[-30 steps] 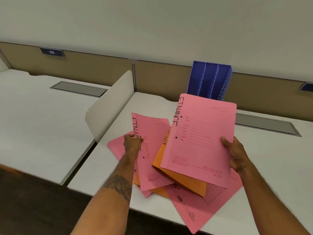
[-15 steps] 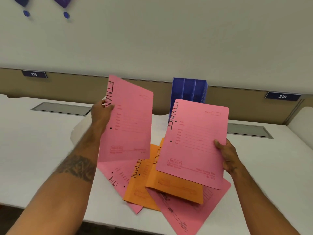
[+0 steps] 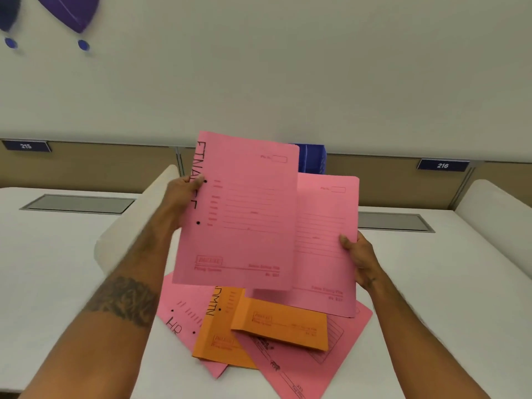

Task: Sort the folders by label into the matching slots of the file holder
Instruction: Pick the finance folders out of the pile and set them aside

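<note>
My left hand (image 3: 184,194) grips the spine edge of a pink folder marked FINANCE (image 3: 244,214), held upright in front of me. My right hand (image 3: 359,260) holds a second pink folder (image 3: 328,240) by its right edge; the first folder overlaps its left half and hides its label. The blue file holder (image 3: 312,158) stands at the back of the desk, mostly hidden behind both folders. On the desk below lie an orange folder marked ADMIN (image 3: 218,329), another orange folder (image 3: 282,321), a pink folder marked HR (image 3: 181,315) and one more pink folder (image 3: 302,367).
A white curved divider (image 3: 129,234) stands at the desk's left and another (image 3: 495,223) at the right. Grey cable hatches (image 3: 77,203) (image 3: 394,221) sit along the back. Number plates 215 (image 3: 26,146) and 216 (image 3: 442,165) hang on the brown back panel.
My left hand picked a FINANCE folder off the pile, raised it and moved it right until it overlaps the folder in my right hand. The view tilted upward.
</note>
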Tool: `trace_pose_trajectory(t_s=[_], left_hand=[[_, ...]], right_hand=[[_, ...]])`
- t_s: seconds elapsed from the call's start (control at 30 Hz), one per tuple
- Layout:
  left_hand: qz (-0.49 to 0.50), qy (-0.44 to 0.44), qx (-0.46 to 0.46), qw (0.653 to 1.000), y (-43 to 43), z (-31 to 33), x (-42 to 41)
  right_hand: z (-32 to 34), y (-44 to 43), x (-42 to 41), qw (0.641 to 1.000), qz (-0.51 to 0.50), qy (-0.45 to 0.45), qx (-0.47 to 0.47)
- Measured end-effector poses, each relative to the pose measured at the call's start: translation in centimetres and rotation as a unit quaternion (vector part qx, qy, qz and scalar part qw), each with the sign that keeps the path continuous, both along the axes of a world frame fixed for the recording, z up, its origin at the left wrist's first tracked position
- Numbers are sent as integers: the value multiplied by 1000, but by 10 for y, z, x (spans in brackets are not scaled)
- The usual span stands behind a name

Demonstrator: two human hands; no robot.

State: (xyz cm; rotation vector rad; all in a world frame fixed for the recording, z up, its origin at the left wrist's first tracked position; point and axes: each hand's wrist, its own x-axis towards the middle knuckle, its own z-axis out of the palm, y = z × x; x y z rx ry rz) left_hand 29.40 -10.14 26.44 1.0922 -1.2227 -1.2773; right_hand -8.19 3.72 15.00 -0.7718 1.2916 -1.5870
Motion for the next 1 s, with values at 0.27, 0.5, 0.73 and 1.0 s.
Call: trace_pose_trajectory(t_s=[0.27,0.5,0.73,1.0], left_hand=[[-25,-1,65,998,13,-57,-46],[-76,0,46,996,21,-73,-67],[-102,-60,21,993,28,-80,-77],[-62,-79,-11,995,30,-83,-90]], right_hand=[[3,1,21,999,41,5,-12],[2,5,31,998,61,13,-8],[-1,3,33,998,54,-5,27],[-3,-6,37,998,47,37,6]])
